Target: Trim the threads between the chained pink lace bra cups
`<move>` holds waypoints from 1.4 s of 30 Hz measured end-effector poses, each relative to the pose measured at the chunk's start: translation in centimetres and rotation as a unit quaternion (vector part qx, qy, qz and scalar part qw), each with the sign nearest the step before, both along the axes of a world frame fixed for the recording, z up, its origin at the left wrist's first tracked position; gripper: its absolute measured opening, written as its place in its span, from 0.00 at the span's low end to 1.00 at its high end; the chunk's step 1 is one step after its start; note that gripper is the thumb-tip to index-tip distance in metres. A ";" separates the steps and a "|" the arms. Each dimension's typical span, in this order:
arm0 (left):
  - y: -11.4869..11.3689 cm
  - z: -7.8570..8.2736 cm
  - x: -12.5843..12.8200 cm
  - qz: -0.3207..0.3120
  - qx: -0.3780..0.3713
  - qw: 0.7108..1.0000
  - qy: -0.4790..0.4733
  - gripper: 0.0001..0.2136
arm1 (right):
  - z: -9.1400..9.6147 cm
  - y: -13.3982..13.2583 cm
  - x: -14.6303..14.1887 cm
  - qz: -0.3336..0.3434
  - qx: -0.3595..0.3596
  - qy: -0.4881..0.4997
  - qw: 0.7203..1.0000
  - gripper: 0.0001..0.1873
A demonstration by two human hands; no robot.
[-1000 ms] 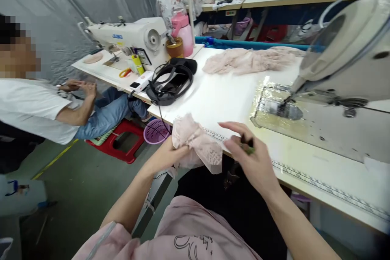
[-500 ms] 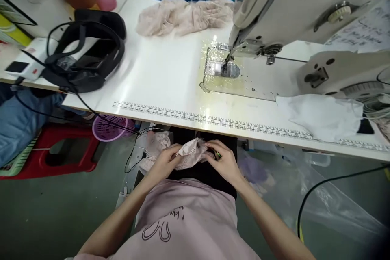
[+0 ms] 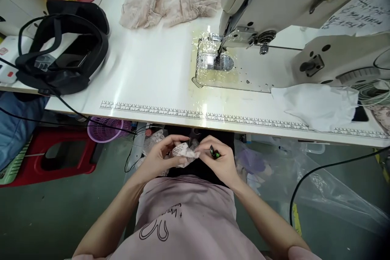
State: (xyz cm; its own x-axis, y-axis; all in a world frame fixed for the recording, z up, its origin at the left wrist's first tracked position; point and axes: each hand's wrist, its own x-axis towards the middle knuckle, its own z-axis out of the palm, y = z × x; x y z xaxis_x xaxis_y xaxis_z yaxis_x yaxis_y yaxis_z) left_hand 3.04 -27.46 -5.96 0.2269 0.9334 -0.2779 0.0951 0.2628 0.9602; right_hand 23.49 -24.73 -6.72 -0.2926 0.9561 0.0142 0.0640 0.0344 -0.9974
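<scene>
Pale lace fabric (image 3: 184,151) is lying in the gap between the person's two hands, low over the dark-clothed lap and just in front of the desk (image 3: 146,77), below its ruler-marked edge. The left hand (image 3: 158,158) is holding it from the left, the thumb stretching along the near side and the bent fingers curving over the far side, so the grip is narrow and filled with cloth. The right hand (image 3: 224,162) is meeting the other end, its thumb and forefinger closing together on the edge. That same hand is carrying a small green-and-black tool (image 3: 215,153), tucked against the fingers above the pinch; what kind of tool it is cannot be told.

The stretch between the hands is running roughly left to right, along the desk edge. From the right fingertips the fabric is lying directly to the left, touching them; both hands are in contact, but the left is covering more of it. Further lace is bunching beyond the left hand, so the long axis of the whole piece cannot be told.

The sewing machine (image 3: 280,0) is standing ahead and to the right, well apart from both hands, while another crumpled lace bundle (image 3: 170,6) is resting along the back of the desk.
</scene>
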 end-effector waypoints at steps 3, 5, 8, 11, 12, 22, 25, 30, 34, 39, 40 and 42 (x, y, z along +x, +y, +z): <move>-0.8 0.9 0.6 0.023 0.203 0.969 0.138 0.10 | 0.3 -0.2 0.0 -0.007 0.055 0.019 0.998 0.09; -1.5 1.3 1.4 0.031 0.380 0.896 0.226 0.09 | 0.0 -0.2 -0.1 -0.029 0.038 0.052 0.998 0.09; -2.4 1.4 2.8 0.007 0.522 0.799 0.300 0.09 | -0.9 -0.3 -0.3 -0.040 -0.037 0.124 0.991 0.10; -2.9 1.0 3.6 -0.007 0.543 0.775 0.324 0.08 | -1.4 -0.4 -0.6 -0.041 -0.106 0.180 0.977 0.10; -3.0 0.9 3.7 -0.007 0.543 0.774 0.326 0.08 | -1.5 -0.5 -0.7 -0.043 -0.121 0.193 0.973 0.10; -2.8 0.8 4.5 -0.011 0.560 0.762 0.325 0.08 | -1.3 -0.5 -0.4 -0.049 -0.177 0.217 0.959 0.10; -2.8 0.6 4.6 -0.027 0.555 0.763 0.331 0.07 | -1.4 -0.5 -0.2 -0.049 -0.179 0.209 0.960 0.11; -3.0 0.2 4.8 -0.044 0.546 0.769 0.329 0.06 | -1.5 -0.5 0.1 -0.043 -0.171 0.190 0.966 0.12; -3.1 -0.3 5.0 -0.099 0.512 0.792 0.316 0.06 | -2.4 -0.2 1.8 -0.027 -0.111 0.107 0.988 0.09; -3.7 -1.8 3.4 -0.137 0.445 0.823 0.326 0.11 | -4.1 -0.6 5.8 -0.066 0.003 -0.109 0.992 0.12; -3.9 -1.9 2.7 -0.129 0.434 0.825 0.337 0.10 | -4.1 -0.8 6.3 -0.065 0.010 -0.121 0.990 0.12; -4.0 -1.7 1.1 -0.113 0.434 0.821 0.353 0.09 | -3.3 -1.3 6.9 -0.028 0.017 -0.116 0.993 0.13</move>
State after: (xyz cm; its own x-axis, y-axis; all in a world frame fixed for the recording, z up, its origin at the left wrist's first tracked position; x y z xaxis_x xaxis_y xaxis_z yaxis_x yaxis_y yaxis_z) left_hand 4.12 -31.49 -7.65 0.4898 0.8060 0.3324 0.6604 -0.5919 0.4621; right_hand 30.39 -26.00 -10.07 -0.2377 0.9712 -0.0144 0.2941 0.0578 -0.9540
